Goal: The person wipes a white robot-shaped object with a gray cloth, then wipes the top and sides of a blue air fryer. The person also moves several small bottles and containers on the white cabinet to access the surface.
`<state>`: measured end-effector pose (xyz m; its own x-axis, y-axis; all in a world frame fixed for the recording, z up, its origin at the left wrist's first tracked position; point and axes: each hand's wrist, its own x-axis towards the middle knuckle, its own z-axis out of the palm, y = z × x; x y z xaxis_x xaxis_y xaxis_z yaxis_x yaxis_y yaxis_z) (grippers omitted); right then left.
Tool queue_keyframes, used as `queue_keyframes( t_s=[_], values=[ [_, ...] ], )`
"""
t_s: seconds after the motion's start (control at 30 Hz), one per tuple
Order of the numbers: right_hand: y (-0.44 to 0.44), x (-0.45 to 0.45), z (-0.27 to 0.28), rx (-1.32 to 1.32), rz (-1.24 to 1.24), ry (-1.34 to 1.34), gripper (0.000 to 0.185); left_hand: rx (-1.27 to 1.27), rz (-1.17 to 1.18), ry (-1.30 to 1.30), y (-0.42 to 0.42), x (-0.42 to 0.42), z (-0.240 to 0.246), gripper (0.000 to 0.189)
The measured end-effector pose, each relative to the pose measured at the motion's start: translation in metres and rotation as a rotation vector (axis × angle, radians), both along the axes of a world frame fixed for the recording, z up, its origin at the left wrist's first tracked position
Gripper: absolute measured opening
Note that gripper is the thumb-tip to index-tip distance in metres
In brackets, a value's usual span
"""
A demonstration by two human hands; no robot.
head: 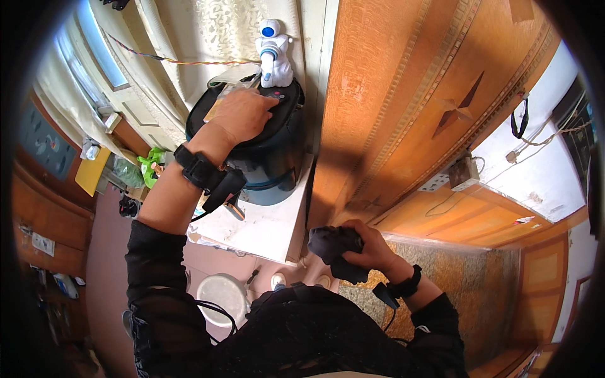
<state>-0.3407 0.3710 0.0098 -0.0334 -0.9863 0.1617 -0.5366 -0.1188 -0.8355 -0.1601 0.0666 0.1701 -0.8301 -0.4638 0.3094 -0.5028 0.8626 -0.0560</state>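
My left hand (pixel 243 113) reaches over the dark lid (pixel 257 134) of a round, dark blue tub-like container (pixel 269 177). Its fingertips are near small pink buttons or dots (pixel 278 94) at the lid's right. A flat packet (pixel 212 111) shows beside the hand, and whether the fingers grip anything is hidden. Behind them stands a white toy robot (pixel 275 64) with a blue face, upright at the back of the lid. In my right hand (pixel 371 248) a crumpled black cloth (pixel 335 245) is held in front of my body, to the right of the container.
The container stands on a white-topped cabinet or table (pixel 264 231). A large wooden panel (pixel 368 94) rises along the right, with a power strip (pixel 434 182) beyond. On the floor sits a pale round stool or bucket (pixel 222 297). Green bags (pixel 150 165) lie left; a twisted cable (pixel 208 62) crosses the curtain.
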Motion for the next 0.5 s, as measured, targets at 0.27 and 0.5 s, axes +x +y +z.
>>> queue_keyframes(
  t_s=[0.27,0.5],
  values=[
    [-0.004,-0.005,0.001,-0.024,0.011,0.02,0.059,0.097,0.081,0.071,0.007,-0.002,0.003,0.031],
    [-0.01,-0.007,0.0,0.002,0.025,-0.025,0.059,0.1,0.199,0.011,0.006,-0.009,0.007,0.04]
  ],
)
